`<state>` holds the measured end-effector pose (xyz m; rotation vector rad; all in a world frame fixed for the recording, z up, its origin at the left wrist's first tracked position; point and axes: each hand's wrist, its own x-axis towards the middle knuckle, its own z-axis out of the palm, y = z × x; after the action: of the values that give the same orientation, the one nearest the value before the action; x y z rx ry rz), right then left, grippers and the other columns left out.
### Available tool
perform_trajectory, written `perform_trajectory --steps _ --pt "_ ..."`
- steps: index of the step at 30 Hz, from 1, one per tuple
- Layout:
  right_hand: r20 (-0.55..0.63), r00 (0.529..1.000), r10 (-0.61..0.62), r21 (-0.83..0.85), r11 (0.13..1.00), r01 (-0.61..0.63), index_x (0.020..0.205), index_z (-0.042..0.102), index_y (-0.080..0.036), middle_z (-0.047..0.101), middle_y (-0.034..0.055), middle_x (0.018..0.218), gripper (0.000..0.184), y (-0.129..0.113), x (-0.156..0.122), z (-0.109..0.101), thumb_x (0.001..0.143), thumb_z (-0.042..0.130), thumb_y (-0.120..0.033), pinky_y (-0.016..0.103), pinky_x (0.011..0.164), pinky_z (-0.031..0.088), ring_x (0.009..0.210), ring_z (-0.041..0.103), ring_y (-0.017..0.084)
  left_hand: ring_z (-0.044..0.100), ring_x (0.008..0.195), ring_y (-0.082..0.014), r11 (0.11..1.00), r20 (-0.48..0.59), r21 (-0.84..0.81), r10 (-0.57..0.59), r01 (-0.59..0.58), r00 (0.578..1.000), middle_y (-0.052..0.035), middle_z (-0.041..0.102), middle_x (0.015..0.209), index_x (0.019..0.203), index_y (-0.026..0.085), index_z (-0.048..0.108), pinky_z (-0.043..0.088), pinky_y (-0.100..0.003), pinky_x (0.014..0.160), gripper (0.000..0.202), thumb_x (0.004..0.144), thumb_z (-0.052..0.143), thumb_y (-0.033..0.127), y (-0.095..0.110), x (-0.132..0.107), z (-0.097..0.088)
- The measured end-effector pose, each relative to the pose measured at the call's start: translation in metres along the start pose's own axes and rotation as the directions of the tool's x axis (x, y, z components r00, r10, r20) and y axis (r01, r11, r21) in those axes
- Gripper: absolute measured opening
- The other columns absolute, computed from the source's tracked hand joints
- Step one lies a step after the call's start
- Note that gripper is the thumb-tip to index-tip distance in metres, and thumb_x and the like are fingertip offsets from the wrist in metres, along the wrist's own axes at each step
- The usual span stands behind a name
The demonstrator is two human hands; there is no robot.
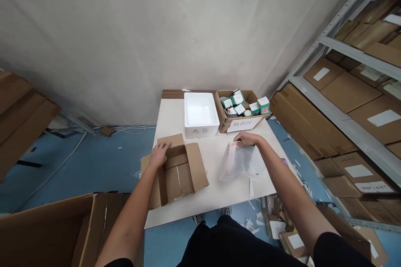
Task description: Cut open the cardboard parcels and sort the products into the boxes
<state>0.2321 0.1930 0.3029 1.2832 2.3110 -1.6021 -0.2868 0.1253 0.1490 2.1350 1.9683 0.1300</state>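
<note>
My left hand [159, 155] grips the upper left edge of an open cardboard box [197, 167], beside its far flap. The box stands on the left of the white table, its flaps folded out and its inside bare. My right hand [246, 139] pinches the top of a translucent plastic bag [236, 164], which looks like bubble wrap and hangs over the table's right half. What the bag contains, if anything, is too blurred to tell.
Behind, a white foam box [201, 130] stands against a cardboard box [223, 127] of small green-and-white cartons [238, 99]. Shelves with brown boxes [347, 91] rise at right. A large open carton [87, 233] is at lower left. Paper scraps [250, 224] litter the floor.
</note>
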Motion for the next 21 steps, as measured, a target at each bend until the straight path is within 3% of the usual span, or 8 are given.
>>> perform_trajectory --steps 2,6,9,12,15,16,19,21 --pt "0.078 0.989 0.129 -0.085 0.989 -0.122 0.081 0.078 -0.017 0.070 -0.0018 0.074 0.027 0.023 0.033 0.018 0.066 0.082 -0.039 0.026 0.070 0.044 0.072 0.061 0.018 0.048 0.140 -0.0346 0.995 -0.121 -0.092 0.028 -0.039 0.992 -0.0157 0.057 0.151 0.156 0.021 0.049 0.041 -0.051 0.117 0.074 0.083 0.051 0.006 0.027 0.000 -0.005" --pt "-0.263 0.913 0.312 -0.235 0.897 -0.374 0.111 0.080 -0.022 0.077 0.0043 0.110 0.041 0.067 0.088 0.070 0.070 0.077 -0.021 0.030 0.092 0.049 0.103 0.068 0.025 0.049 0.139 -0.0328 0.953 -0.306 -0.225 0.129 -0.203 0.943 -0.0151 0.058 0.149 0.157 0.019 0.048 0.039 -0.052 0.121 0.065 0.092 0.046 0.011 0.092 -0.014 -0.013" --pt "-0.400 0.848 0.347 -0.225 0.860 -0.458 0.150 0.057 -0.021 0.058 0.0141 0.149 0.068 0.092 0.100 0.113 0.083 0.064 -0.017 0.040 0.113 0.039 0.139 0.050 0.031 0.048 0.141 -0.0290 0.908 -0.333 -0.288 0.203 -0.304 0.921 -0.0110 0.057 0.150 0.157 0.023 0.048 0.042 -0.048 0.121 0.064 0.094 0.042 0.009 0.137 -0.034 -0.007" --pt "-0.543 0.757 0.364 -0.209 0.815 -0.541 0.159 0.046 -0.019 0.041 0.0161 0.165 0.071 0.118 0.093 0.153 0.089 0.054 -0.014 0.048 0.123 0.028 0.156 0.028 0.033 0.052 0.138 -0.0274 0.876 -0.307 -0.358 0.217 -0.324 0.927 -0.0102 0.060 0.146 0.153 0.025 0.053 0.045 -0.048 0.118 0.060 0.096 0.041 0.010 0.171 -0.054 0.016" --pt "-0.693 0.632 0.347 -0.167 0.776 -0.609 0.156 0.050 -0.018 0.037 0.0137 0.168 0.065 0.150 0.074 0.191 0.091 0.048 -0.011 0.048 0.127 0.023 0.160 0.019 0.032 0.054 0.135 -0.0269 0.847 -0.207 -0.446 0.218 -0.291 0.954 -0.0104 0.063 0.141 0.149 0.026 0.057 0.047 -0.048 0.115 0.056 0.097 0.043 0.012 0.204 -0.064 0.055" --pt "-0.701 0.620 0.352 -0.150 0.777 -0.611 0.154 0.052 -0.017 0.038 0.0142 0.167 0.063 0.161 0.068 0.204 0.092 0.048 -0.011 0.047 0.127 0.024 0.160 0.020 0.032 0.055 0.134 -0.0268 0.844 -0.143 -0.469 0.218 -0.260 0.965 -0.0108 0.064 0.141 0.148 0.025 0.058 0.048 -0.047 0.115 0.055 0.097 0.044 0.013 0.216 -0.064 0.070" --pt "-0.628 0.675 0.388 -0.123 0.806 -0.579 0.154 0.054 -0.019 0.042 0.0123 0.165 0.065 0.189 0.049 0.243 0.090 0.051 -0.013 0.045 0.127 0.028 0.157 0.028 0.031 0.048 0.144 -0.0293 0.869 0.161 -0.482 0.212 -0.111 0.964 -0.0138 0.056 0.153 0.150 0.023 0.058 0.043 -0.046 0.119 0.056 0.095 0.048 0.016 0.258 -0.058 0.118" --pt "-0.533 0.728 0.432 -0.099 0.822 -0.560 0.156 0.052 -0.023 0.040 0.0100 0.167 0.070 0.203 0.039 0.268 0.087 0.053 -0.011 0.045 0.126 0.031 0.157 0.030 0.031 0.033 0.155 -0.0355 0.911 0.398 -0.413 0.190 -0.009 0.897 -0.0135 0.039 0.168 0.153 0.024 0.055 0.041 -0.050 0.119 0.062 0.091 0.056 0.018 0.285 -0.050 0.148"
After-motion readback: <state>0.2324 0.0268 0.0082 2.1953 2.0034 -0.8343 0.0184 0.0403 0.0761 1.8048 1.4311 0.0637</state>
